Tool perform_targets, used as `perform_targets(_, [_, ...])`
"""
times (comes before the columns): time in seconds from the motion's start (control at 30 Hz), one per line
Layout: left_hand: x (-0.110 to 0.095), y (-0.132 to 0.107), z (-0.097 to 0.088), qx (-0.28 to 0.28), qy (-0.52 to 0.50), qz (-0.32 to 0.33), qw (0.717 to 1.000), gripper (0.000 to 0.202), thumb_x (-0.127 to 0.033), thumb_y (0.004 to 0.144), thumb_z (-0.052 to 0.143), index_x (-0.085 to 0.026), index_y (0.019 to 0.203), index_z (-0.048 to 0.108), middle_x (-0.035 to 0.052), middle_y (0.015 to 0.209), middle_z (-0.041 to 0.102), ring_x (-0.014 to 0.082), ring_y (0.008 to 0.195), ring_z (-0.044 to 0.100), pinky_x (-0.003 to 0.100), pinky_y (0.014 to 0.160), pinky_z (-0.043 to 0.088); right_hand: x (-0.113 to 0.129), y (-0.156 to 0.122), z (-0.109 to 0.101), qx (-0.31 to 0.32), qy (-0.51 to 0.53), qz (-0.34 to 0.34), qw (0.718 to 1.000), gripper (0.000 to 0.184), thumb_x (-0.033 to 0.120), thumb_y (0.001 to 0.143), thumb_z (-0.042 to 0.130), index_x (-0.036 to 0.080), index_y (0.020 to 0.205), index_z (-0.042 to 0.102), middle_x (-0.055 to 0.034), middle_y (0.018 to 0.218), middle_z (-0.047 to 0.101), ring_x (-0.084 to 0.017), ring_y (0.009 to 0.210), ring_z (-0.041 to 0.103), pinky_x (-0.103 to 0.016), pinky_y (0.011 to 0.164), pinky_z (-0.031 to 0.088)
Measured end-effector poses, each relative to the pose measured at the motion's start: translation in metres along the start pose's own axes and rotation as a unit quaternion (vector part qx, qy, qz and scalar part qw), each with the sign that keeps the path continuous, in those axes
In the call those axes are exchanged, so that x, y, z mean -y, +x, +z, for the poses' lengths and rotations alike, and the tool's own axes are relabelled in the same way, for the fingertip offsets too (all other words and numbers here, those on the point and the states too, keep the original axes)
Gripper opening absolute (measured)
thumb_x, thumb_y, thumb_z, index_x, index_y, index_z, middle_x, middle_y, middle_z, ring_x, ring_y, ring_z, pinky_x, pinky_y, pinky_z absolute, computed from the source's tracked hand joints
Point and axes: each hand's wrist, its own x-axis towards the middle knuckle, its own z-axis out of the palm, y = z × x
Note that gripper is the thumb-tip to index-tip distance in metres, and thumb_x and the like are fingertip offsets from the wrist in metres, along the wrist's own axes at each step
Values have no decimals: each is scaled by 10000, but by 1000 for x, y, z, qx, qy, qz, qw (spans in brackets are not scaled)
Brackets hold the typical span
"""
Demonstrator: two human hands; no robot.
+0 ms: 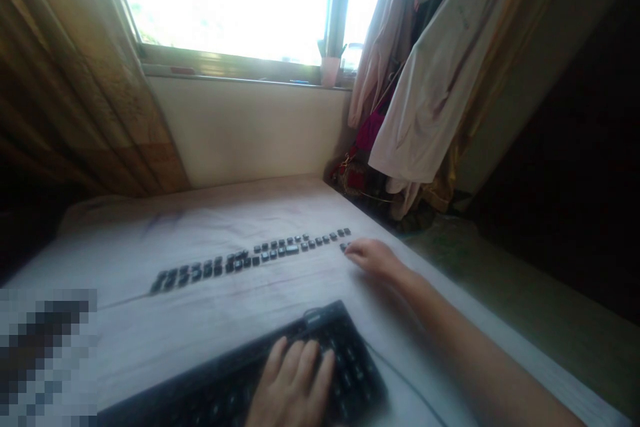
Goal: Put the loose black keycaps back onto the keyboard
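The left hand [295, 380] lies palm down over the right part of the black keyboard [215, 393], near the bottom of the view. Its fingers are extended and slightly apart, reaching across the keys; it is unclenched and does not close round anything. Whether it presses a key cannot be told.

The right hand [373, 257] is farther out, at the right end of the loose keycaps [291, 249]. Its fingers are bent inward and close together, their tips at a small dark cap just below the end of the far row. Whether they pinch that cap or only touch it cannot be made out.

The keycaps lie on the pale cloth [225, 327] beyond the keyboard, in a long slanting band of roughly two rows. They are packed close at the left and more spaced toward the right, with one wider cap near the middle. The keyboard sits on the same cloth, slanted and cut off by the bottom edge; a cord [400, 377] runs beside its right end.
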Motion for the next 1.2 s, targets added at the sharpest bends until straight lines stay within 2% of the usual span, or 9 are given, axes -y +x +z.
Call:
perform_targets(0.1, [1,-3,2,11,7,6,1000,628,-735,880,429,-243,1188,670,5,1047,736,195,956,621,332,1021,326,-9,12,0,-47,-59,12,997,272,196,895,543,150,1089,728,-149,1153,677,-268,1074,608,-394,930,446])
perform_targets(0.3, [-1,-2,1,5,-2,1,1000,613,-718,892,426,-232,1168,677,18,1026,734,197,946,611,333,1019,310,-17,23,13,-67,-119,2,991,308,206,870,599,195,1159,705,-116,1224,645,-246,1138,562,-365,989,411])
perform_targets(0.47, [-3,2,-5,21,-20,-10,1000,581,-664,908,437,-207,1189,661,42,1067,714,208,993,600,340,1038,290,-20,29,20,-73,-136,6,988,256,192,849,634,233,1079,740,-100,1231,648,-265,1151,556,-385,981,406])
perform_targets(0.67, [-8,5,-12,47,-36,-48,997,580,-658,895,442,-212,1209,636,44,1113,720,220,1018,619,372,988,334,-13,24,17,-89,-114,-2,990,194,162,829,641,208,985,747,-109,1219,658,-273,1149,564,-394,986,409])
perform_targets(0.8, [-10,6,-15,61,-48,-60,995,581,-646,894,459,-200,1230,622,55,1145,710,229,1037,624,385,998,332,2,7,13,-81,-70,-14,994,212,158,835,624,201,1016,725,-83,1090,712,-218,996,643,-329,890,469])
perform_targets(0.93, [-14,5,-15,73,-71,-76,992,590,-637,895,478,-194,1264,602,71,1180,690,241,1059,618,397,1013,329,18,-27,7,-42,5,-37,998,155,211,830,639,210,958,727,-16,870,740,-147,763,666,-248,732,499])
perform_targets(1.07, [-17,4,-15,88,-89,-89,988,587,-629,884,509,-206,1281,592,67,1217,675,249,1098,605,409,1035,325,29,-64,9,43,146,-78,985,113,191,778,666,188,870,732,-10,794,730,-140,701,642,-236,663,492])
perform_targets(1.2, [-16,5,-16,95,-91,-91,987,597,-639,871,523,-218,1289,589,60,1218,678,249,1104,605,416,1042,328,34,-89,17,77,172,-89,978,129,173,762,687,178,883,730,-17,819,723,-145,726,641,-244,690,493])
